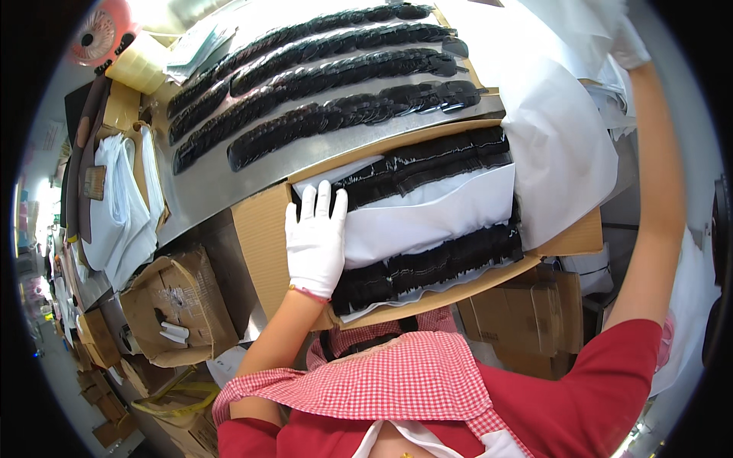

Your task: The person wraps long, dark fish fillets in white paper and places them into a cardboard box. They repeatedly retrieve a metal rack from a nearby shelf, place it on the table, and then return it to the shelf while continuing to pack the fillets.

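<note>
My left hand (316, 243), in a white glove, lies flat with its fingers slightly apart at the left end of an open cardboard box (266, 252). Inside the box are rows of thin black pieces (424, 266), standing packed on edge. A folded white sheet (424, 226) lies between the rows. At the upper right my gloved right hand (630, 48) grips a large thin white sheet (558, 137), which hangs down over the box's right end. White material partly hides the fingers of that hand.
Beyond the box, several long rows of glossy black flat pieces (355, 106) lie on a metal table (229, 189). Tape rolls (140, 62) and a pink fan (97, 34) stand at the upper left. A worn carton (177, 309) sits lower left; flattened cardboard (521, 315) is below right.
</note>
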Demonstrator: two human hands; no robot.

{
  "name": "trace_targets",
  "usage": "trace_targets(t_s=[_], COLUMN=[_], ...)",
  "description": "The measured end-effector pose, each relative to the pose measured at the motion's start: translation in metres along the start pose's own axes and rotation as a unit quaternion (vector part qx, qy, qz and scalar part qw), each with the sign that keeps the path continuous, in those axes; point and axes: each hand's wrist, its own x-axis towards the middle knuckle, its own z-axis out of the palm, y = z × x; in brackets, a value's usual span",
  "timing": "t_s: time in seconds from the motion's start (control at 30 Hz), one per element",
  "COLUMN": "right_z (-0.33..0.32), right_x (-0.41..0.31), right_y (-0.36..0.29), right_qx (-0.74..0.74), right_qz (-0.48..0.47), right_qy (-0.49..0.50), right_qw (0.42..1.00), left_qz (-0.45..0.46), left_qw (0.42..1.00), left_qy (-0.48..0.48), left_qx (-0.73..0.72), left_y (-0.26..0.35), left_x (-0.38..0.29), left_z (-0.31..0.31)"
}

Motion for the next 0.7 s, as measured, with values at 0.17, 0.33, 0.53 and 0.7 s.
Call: trace_targets(t_s=[0.17,0.33,0.53,0.7], right_z=[-0.022,0.073,0.188,0.186], right_x=[-0.136,-0.236,-0.321,-0.312], right_y=[-0.132,-0.213,-0.239,-0.193], right_qx=[0.135,0.066,0.048,-0.211], right_qz=[-0.042,-0.095,-0.073,0.008], right_qy=[-0.074,-0.157,-0.209,-0.117], right_qw=[0.987,0.981,0.974,0.97], left_qz=[0.065,0.102,-0.141,-0.111], left_qw=[0.996,0.915,0.534,0.663], left_qy=[0.066,0.212,-0.145,-0.132], left_qx=[0.01,-0.328,-0.821,-0.728], left_y=[0.007,0.0,0.017,0.004], left_x=[0.031,0.005,-0.043,-0.047], left_z=[0.004,-0.004,-0.019,0.002])
